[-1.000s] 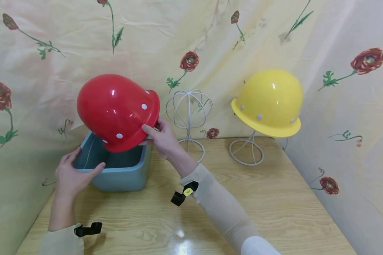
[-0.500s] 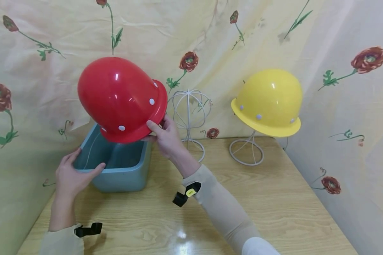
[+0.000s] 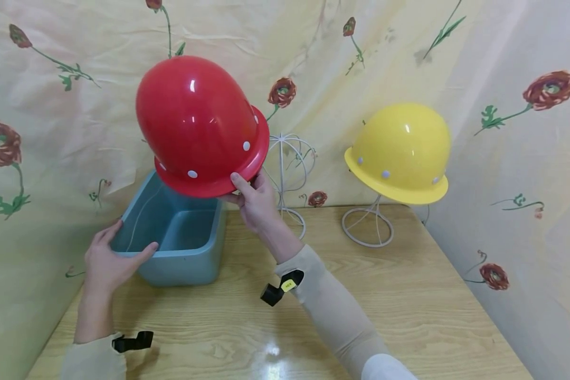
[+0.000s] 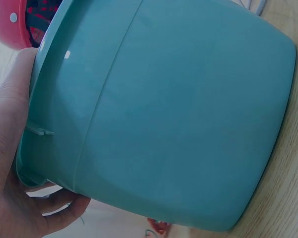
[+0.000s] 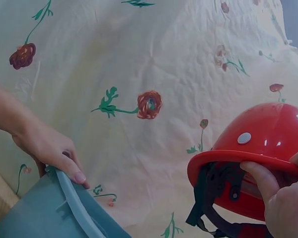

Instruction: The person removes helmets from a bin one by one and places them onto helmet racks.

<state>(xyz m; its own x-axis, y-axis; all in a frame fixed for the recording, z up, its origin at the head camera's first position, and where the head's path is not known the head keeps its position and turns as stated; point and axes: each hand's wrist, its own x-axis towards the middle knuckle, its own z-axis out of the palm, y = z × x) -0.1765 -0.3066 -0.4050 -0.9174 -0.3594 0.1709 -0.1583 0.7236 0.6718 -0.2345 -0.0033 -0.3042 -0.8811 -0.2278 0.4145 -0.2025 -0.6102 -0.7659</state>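
My right hand (image 3: 258, 203) pinches the brim of a red hard hat (image 3: 195, 126), thumb on the outside, and holds it tilted above a blue plastic bin (image 3: 178, 269). Dark straps (image 5: 203, 193) show under its brim in the right wrist view. With my left hand (image 3: 106, 264) I grip the bin's near left corner, the thumb along the front rim and the fingers around the side. The left wrist view shows those fingers curled under the lip. Inside, the visible part of the bin holds nothing; the hat covers its back.
Behind my right hand stands a white wire hat stand (image 3: 281, 163), partly hidden by the red hat. Farther right a yellow hard hat (image 3: 401, 153) sits tilted on a second wire stand (image 3: 368, 245). Flowered cloth (image 3: 503, 184) hangs around the back and sides of the wooden table (image 3: 408, 295).
My right hand has raised the red hard hat up and to the right, out of the bin's opening, tipping it more upright. My left hand stays on the bin.
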